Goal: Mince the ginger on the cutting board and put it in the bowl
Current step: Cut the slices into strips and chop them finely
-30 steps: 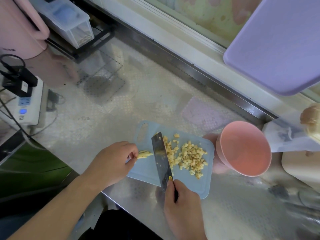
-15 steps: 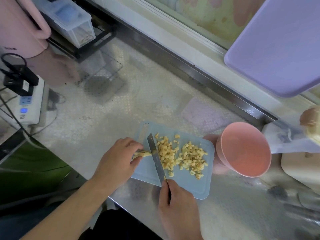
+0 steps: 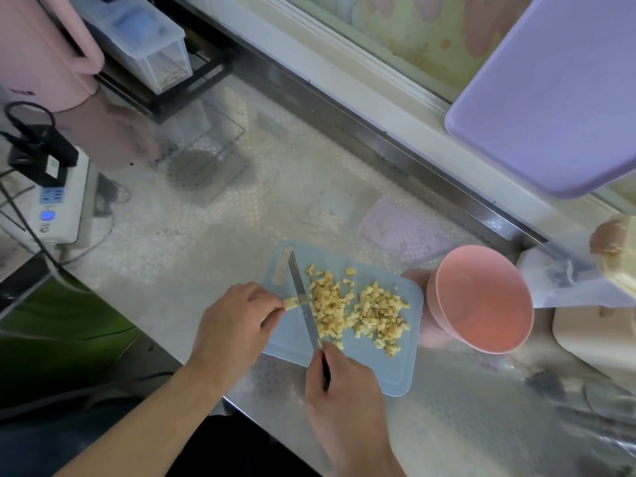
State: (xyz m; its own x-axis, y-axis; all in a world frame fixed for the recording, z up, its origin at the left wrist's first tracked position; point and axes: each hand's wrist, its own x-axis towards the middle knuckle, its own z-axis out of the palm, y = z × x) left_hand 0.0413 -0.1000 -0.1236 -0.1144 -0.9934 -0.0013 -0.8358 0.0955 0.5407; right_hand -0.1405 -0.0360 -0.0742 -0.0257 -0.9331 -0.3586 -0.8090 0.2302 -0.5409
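Note:
A light blue cutting board lies on the steel counter. Diced ginger is spread over its middle and right side. My left hand pinches a short uncut ginger stub at the board's left edge. My right hand grips the dark handle of a knife, whose blade stands edge-down across the board, right against the stub. An empty pink bowl sits tilted just right of the board.
A lilac tray leans over the back right. A white power strip with cables lies at the left, a pink appliance and a clear box behind it. White paper and beige items sit at the far right.
The knife blade has turned from flat-tilted to upright and come down beside my left fingertips. The ginger stub is shorter, and more dice lie on the board.

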